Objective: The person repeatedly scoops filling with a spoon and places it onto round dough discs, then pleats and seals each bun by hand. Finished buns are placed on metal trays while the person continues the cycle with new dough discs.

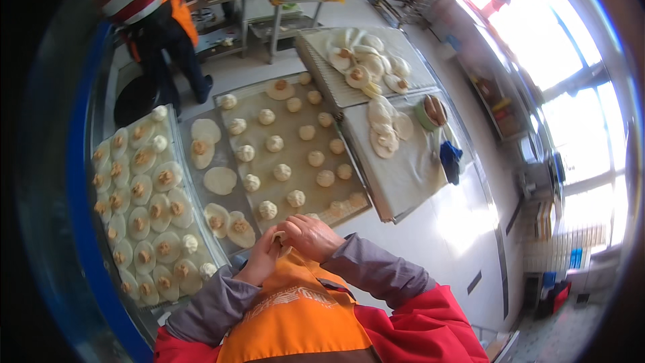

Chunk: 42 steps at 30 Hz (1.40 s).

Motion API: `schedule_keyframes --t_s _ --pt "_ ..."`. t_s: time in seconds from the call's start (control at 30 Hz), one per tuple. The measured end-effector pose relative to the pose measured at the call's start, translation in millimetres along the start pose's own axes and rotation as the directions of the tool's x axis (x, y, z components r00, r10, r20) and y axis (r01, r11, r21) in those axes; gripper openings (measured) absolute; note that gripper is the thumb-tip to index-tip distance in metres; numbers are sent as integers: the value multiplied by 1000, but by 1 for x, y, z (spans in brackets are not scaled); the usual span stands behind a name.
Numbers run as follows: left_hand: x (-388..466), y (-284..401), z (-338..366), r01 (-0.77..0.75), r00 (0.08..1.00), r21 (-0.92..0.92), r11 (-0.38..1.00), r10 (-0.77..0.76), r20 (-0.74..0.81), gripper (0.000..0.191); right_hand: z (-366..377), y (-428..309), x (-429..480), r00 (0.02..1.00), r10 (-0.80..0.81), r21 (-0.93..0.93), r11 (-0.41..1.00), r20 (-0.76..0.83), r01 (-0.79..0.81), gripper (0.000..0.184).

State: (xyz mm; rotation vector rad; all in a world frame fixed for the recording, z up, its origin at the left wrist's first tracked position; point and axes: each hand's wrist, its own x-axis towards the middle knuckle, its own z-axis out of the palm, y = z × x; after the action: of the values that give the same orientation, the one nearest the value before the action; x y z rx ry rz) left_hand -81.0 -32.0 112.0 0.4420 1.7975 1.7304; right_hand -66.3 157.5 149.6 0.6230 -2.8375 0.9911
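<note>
Close in front of my orange apron, my left hand (263, 257) and my right hand (310, 236) meet around a partly closed dough bun (280, 240). The left cups it while the right fingers grip its edge. Beyond them a lined tray (262, 151) carries rows of pleated buns (296, 198). To the left, on a narrow metal surface (229, 156), lie a plain dough wrapper (220, 181) and wrappers topped with filling (240, 229). The far-left tray (179, 161) bears many filled wrappers (164, 247) and several closed buns.
Stacked trays (365, 161) at the right hold a pile of wrappers (383, 126), a green bowl (431, 113) and a dark blue cloth (450, 161). Another stack behind has more dough wrappers (370, 63). A co-worker (161, 20) stands at the upper left near a table with buns.
</note>
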Motion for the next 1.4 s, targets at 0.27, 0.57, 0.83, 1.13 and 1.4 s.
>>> schedule_keyframes --t_s 0.27,0.57,0.83,1.13,1.4 --pt "112 41 79 201 939 -15 979 -188 286 26 -90 89 -46 997 -40 21 999 -67 42 14" --pt "222 62 247 396 905 -83 915 -373 205 38 -202 225 -128 991 110 54 993 -72 -106 16" --pt "273 74 292 596 803 -439 673 -494 333 40 -354 416 -125 773 415 -60 863 -481 -501 21" --pt "267 75 283 507 838 -562 654 -526 145 37 -410 494 -54 820 572 -424 749 24 -510 14" --pt "277 71 292 523 830 -566 638 -531 168 35 -396 459 -130 889 305 -666 746 341 0 18"
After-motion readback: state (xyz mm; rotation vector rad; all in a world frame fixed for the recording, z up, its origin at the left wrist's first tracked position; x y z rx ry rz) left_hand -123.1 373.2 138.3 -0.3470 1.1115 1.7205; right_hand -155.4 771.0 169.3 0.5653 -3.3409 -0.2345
